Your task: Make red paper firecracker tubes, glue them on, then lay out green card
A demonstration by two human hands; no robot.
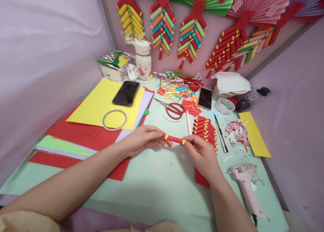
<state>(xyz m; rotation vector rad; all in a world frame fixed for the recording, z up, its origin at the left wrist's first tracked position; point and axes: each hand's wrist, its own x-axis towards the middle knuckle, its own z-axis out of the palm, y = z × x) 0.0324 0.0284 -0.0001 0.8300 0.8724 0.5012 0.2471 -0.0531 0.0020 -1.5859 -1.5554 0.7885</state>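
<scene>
A red paper roll [174, 139] with a yellow band at each end is stretched level between my two hands. My left hand [143, 139] pinches its left end, and my right hand [202, 154] grips the right end between thumb and fingers. Just below the roll a small red paper piece [169, 143] shows, partly hidden; I cannot tell whether it is held. Behind my right hand lie rows of finished red rolls [202, 127] with yellow bands. A white stick-like pen [188, 122] is beside them, and red-handled scissors [174, 110] lie farther back.
Coloured paper sheets [101, 104] cover the left side, bearing a phone [126, 93] and a tape ring [114, 120]. A pink glue gun [245, 188], a craft knife [221, 134] and paper scraps [236, 132] lie right. A bottle [143, 61] stands at the back.
</scene>
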